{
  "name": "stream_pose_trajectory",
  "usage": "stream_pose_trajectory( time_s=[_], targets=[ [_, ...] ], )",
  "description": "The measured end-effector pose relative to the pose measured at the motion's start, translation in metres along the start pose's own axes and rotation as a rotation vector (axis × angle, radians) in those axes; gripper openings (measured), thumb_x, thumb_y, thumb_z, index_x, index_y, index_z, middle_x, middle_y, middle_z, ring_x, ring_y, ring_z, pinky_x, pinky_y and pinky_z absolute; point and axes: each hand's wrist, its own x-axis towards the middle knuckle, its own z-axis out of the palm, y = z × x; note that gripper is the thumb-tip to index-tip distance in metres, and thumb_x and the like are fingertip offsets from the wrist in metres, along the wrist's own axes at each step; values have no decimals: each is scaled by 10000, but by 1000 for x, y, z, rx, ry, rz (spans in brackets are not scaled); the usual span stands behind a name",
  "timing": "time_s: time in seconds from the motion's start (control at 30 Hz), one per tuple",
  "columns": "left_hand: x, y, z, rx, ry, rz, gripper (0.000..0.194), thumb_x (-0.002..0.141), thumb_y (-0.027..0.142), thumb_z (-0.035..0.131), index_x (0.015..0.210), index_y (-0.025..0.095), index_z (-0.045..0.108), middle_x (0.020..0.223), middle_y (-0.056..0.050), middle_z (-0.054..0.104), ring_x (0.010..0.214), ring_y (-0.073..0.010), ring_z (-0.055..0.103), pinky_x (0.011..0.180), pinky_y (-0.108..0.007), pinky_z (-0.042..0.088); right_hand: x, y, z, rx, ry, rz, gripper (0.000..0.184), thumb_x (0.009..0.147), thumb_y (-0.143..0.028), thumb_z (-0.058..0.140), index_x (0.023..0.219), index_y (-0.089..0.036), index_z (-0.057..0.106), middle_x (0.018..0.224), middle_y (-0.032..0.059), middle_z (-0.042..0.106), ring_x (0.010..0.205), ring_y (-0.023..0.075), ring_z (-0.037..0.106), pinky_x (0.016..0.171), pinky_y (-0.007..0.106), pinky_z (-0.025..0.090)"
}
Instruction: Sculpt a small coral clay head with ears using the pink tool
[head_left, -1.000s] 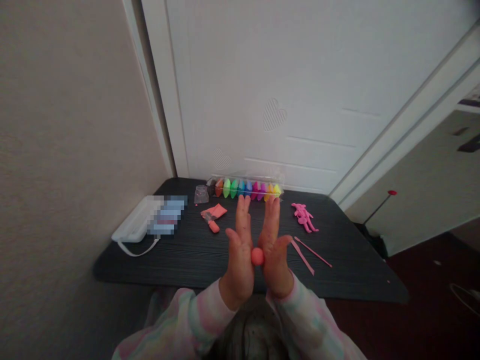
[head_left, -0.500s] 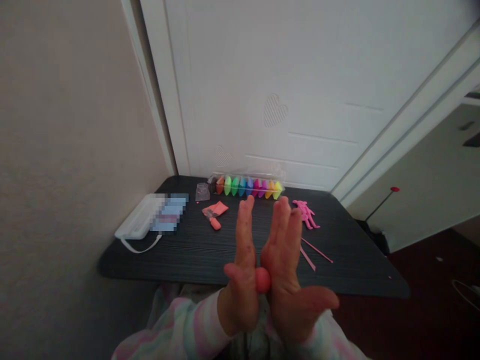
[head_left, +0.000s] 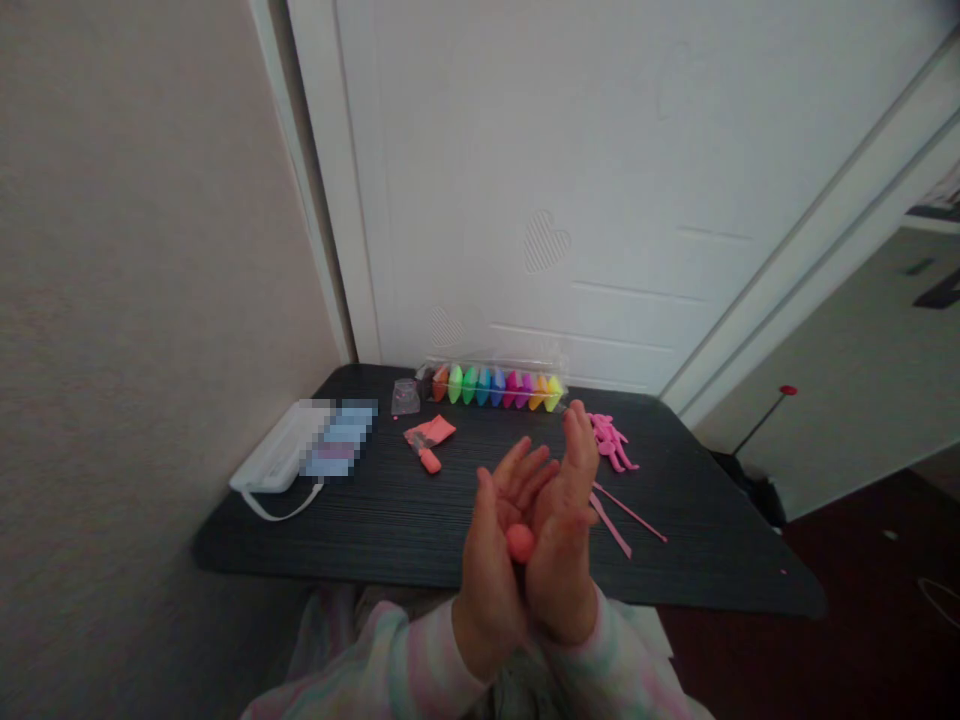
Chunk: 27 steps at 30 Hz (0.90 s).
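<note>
A small coral-pink ball (head_left: pixel 520 543), apparently of modelling clay, sits between my cupped palms near the table's front edge. My left hand (head_left: pixel 487 575) curves around it from the left, its fingers bent behind the ball. Against its other side rests my right hand (head_left: pixel 566 560), fingers together and pointing up. To the right of the hands lie two thin pink modelling tools (head_left: pixel 634 515). Farther left is an opened coral packet (head_left: pixel 433 431) with a rounded coral piece (head_left: pixel 430 460) at its near end.
On the dark table (head_left: pixel 360 540) a clear strip of several coloured clay packs (head_left: pixel 495 387) lies along the back, beside a small clear cup (head_left: pixel 406 397). Pink figure-shaped pieces (head_left: pixel 613 442) lie right. A white device (head_left: pixel 277 450) with a cable is left. A white door (head_left: pixel 465 180) stands behind.
My hands have gone from flat, upright palms pressing the ball to a cupped shape around it. The left fingers have bent, and the right thumb has come inward. The view has tilted slightly up.
</note>
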Motion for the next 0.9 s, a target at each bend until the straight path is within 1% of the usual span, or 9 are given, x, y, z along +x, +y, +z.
stream_pose_trajectory(
  time_s=[0.07, 0.1, 0.17, 0.23, 0.37, 0.47, 0.6, 0.77, 0.9],
  targets=[
    [13, 0, -5, -90, 121, -208, 438, 805, 426, 328, 896, 82, 583, 936, -142, 618, 1005, -247, 524, 892, -343, 382, 4, 7, 9, 37, 136, -9, 467, 856, -299, 32, 1295, -205, 164, 1374, 73, 129, 1274, 245, 113, 986, 520, 190],
    [18, 1, -8, -123, 177, -273, 409, 805, 408, 347, 862, 79, 584, 877, -137, 628, 958, -235, 552, 860, -330, 409, 5, 11, 12, 55, 187, -10, 457, 859, -304, 58, 1268, -200, 232, 1359, 82, 171, 1264, 244, 149, 982, 515, 199],
    [26, 3, -14, -169, 228, -306, 348, 800, 364, 389, 839, 77, 581, 823, -121, 631, 876, -203, 588, 800, -296, 453, 3, 19, 14, 72, 224, -2, 407, 859, -304, 162, 1226, -198, 302, 1334, 95, 220, 1243, 244, 200, 967, 504, 231],
    [29, 7, -17, -168, 233, -256, 286, 789, 319, 432, 826, 76, 580, 801, -112, 630, 799, -177, 608, 733, -264, 486, -1, 26, 10, 69, 226, 1, 360, 841, -283, 278, 1184, -206, 352, 1308, 98, 260, 1222, 248, 240, 950, 501, 257],
    [27, 15, -12, -85, 246, -141, 168, 760, 230, 493, 779, 83, 572, 715, -94, 623, 676, -140, 618, 623, -213, 506, -16, 33, -6, 19, 121, -38, 312, 792, -214, 423, 1103, -233, 424, 1197, 87, 381, 1137, 233, 349, 916, 472, 313],
    [26, 16, -10, -45, 274, -108, 108, 749, 194, 506, 781, 107, 561, 626, -46, 590, 582, -102, 595, 543, -178, 488, -26, 32, -12, -28, 5, -69, 276, 767, -194, 472, 1039, -240, 469, 1113, 81, 425, 1065, 222, 403, 878, 444, 362],
    [30, 10, -18, 24, 301, -78, 64, 723, 175, 522, 758, 132, 555, 547, 23, 507, 440, -40, 494, 411, -126, 391, -37, 38, -2, -75, -116, -76, 276, 754, -206, 496, 1030, -229, 492, 1106, 96, 421, 1051, 232, 407, 851, 439, 397],
    [37, 6, -29, 73, 365, -121, 49, 720, 163, 489, 715, 132, 528, 541, 32, 477, 420, -37, 464, 399, -137, 342, -39, 57, 15, -26, -213, -64, 267, 768, -213, 482, 1033, -231, 512, 1062, 90, 477, 1015, 214, 445, 842, 424, 416],
    [40, 8, -38, 150, 261, -164, 134, 756, 252, 467, 826, 148, 516, 626, 12, 518, 462, -61, 489, 450, -175, 371, -36, 71, 17, 49, -259, -16, 235, 760, -221, 502, 991, -235, 539, 1075, 79, 486, 1027, 207, 450, 863, 410, 408]
  ],
)
